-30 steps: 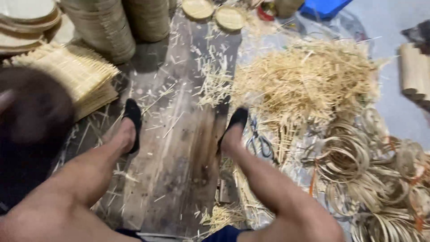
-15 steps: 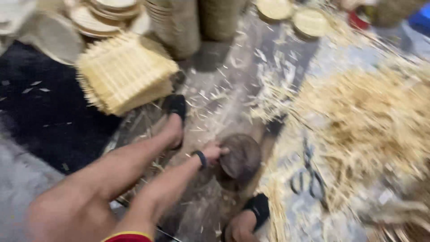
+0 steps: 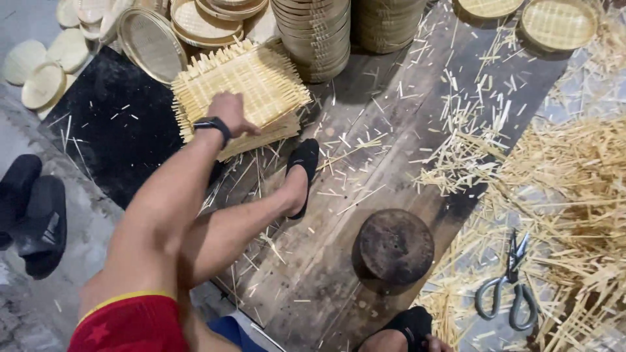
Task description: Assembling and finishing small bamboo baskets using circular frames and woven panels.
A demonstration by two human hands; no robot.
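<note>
A broad dark wooden board (image 3: 365,195) runs diagonally from the upper right to the lower middle of the frame, littered with bamboo splinters, and a loose heap of bamboo strips (image 3: 567,189) spreads over the right side. In the upper left centre lies a stack of square woven bamboo mats (image 3: 261,78), its frayed edges sticking out all round and its long side running from lower left to upper right. Behind it, along the top edge, stand columns of stacked round bamboo trays (image 3: 319,36) and several flat woven lids (image 3: 150,42). A round dark wooden block (image 3: 396,246) sits on the board at lower centre, with a pair of scissors (image 3: 505,287) to its right among the strips. The left hand (image 3: 229,112) is stretched out across the raised knee and rests on top of the mat stack at its near left part, fingers curled down onto the top mat; whether it pinches an edge I cannot tell. The right hand is out of view, so the left is the nearer one.
</note>
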